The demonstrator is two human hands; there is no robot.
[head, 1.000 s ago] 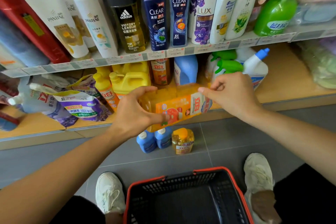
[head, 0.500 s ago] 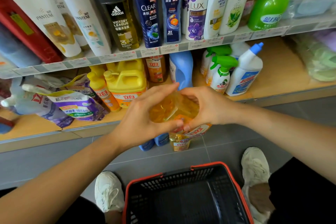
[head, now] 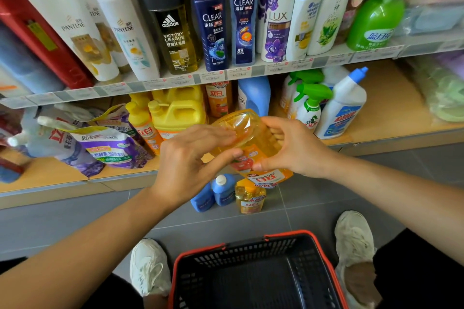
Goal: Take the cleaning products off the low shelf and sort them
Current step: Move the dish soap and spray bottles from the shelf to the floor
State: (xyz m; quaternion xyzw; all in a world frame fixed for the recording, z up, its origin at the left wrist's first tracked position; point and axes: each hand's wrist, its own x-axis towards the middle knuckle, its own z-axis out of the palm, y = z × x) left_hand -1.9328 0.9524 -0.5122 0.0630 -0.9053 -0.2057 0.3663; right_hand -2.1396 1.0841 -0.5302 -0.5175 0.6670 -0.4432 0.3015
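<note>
Both my hands hold a clear yellow detergent bottle [head: 253,143], upside down with its base toward me, in front of the low shelf [head: 391,133]. My left hand [head: 190,160] grips its left side, my right hand [head: 291,148] its right side. Below it on the floor stand two small blue bottles [head: 221,192] and a small yellow bottle [head: 249,198]. On the low shelf remain yellow jugs [head: 178,110], a yellow squeeze bottle [head: 143,123], purple refill pouches [head: 108,148], a blue bottle [head: 254,94], green-trigger sprays [head: 310,103] and a white toilet-cleaner bottle [head: 344,108].
A black basket with a red rim [head: 256,271] sits on the grey tile floor between my white shoes [head: 148,266]. The upper shelf [head: 226,75] carries shampoo and body-wash bottles. Soft packs lie at the far right of the low shelf.
The yellow bottle has come off the shelf toward me and turned from lying sideways to upside down; both hands closed round it and it now hangs above the bottles on the floor.
</note>
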